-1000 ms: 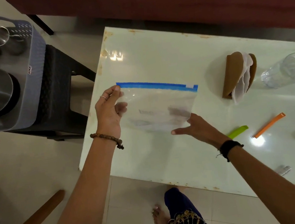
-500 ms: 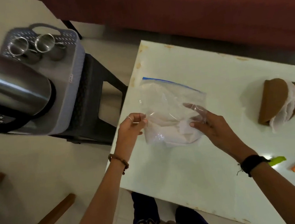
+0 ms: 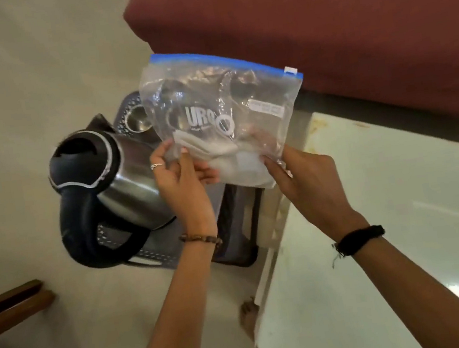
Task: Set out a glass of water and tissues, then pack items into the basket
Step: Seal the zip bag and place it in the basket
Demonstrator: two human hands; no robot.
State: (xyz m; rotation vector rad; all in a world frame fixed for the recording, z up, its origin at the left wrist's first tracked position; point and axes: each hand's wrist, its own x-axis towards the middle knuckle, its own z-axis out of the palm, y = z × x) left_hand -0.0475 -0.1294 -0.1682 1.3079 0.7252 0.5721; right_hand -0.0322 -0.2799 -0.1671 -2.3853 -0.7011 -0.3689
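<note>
I hold a clear zip bag [image 3: 243,108] with a blue seal strip upright over the grey perforated basket [image 3: 152,260]. White tissues lie in the bag's bottom. My left hand [image 3: 180,180] pinches its lower left corner, and my right hand [image 3: 306,173] grips its lower right corner. The basket stands on a dark stool to the left of the white table [image 3: 388,226]. A steel kettle [image 3: 103,189] with a black lid and handle fills the basket's left side. A steel cup [image 3: 136,120] shows at its far end, partly hidden by the bag.
A dark red sofa [image 3: 319,18] runs along the far side. A brown wooden piece [image 3: 10,305] sticks in at the lower left over the pale floor. My foot [image 3: 248,313] stands by the table's near left corner.
Both hands carried the bag left, off the table, until it hangs over the basket. The view swung left, so the tissue holder, the glass and the coloured clips left the frame.
</note>
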